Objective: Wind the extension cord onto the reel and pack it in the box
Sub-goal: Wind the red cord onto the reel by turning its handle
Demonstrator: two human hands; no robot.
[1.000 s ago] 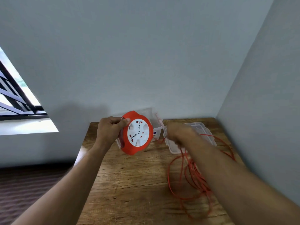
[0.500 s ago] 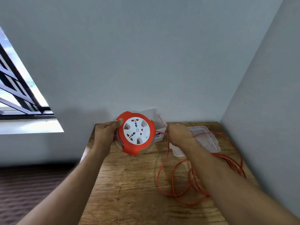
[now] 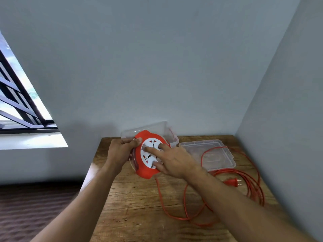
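An orange reel point(image 3: 143, 172) with a white socket face is held above the wooden table point(image 3: 139, 206). My left hand point(image 3: 120, 152) grips its left rim. My right hand point(image 3: 172, 159) lies on the white face with fingers spread into its recesses. The orange cord point(image 3: 185, 218) hangs from the reel's bottom and lies in loose loops on the table's right side, ending in an orange plug point(image 3: 233, 182). A clear plastic box point(image 3: 172, 135) stands behind the reel against the wall, partly hidden by it.
The box's clear lid point(image 3: 216, 154) lies flat to the right of the reel, with a cord loop across it. Grey walls close the table at the back and right. A barred window point(image 3: 17, 109) is on the left, floor below.
My right hand has let go of the cord and moved left onto the reel's white face. The cord loops now lie on the table and the plug has come into view.
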